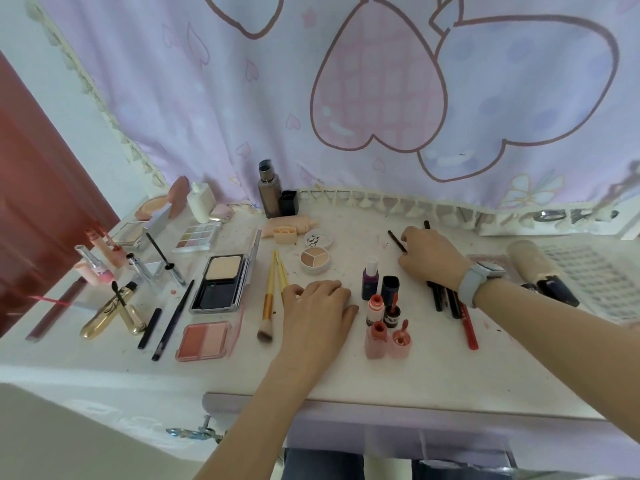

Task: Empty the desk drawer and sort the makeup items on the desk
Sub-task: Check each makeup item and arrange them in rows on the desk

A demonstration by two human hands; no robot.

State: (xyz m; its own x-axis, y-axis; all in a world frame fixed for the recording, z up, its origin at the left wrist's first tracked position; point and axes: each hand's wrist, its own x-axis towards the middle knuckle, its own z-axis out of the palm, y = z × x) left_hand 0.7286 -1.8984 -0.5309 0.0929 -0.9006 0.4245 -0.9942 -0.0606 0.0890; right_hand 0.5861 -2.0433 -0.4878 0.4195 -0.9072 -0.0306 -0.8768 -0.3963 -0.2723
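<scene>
Right hand (431,259) curls round thin black pencil (397,241) near desk (433,368) back edge, apparently pinching it. Left hand (317,306) flat, fingers relaxed, beside gold brushes (273,289) mid-desk. Lift pencil clear, lay parallel with pencil group (450,303) under wrist, tips aligned.

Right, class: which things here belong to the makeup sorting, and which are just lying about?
Part of the job:
- left hand, resting by the brushes
- right hand, on the thin black pencil
- powder compact
- blush palette
- lip tint bottles
- red pencil

Just lying about:
- curtain
- watch on the right wrist
</scene>
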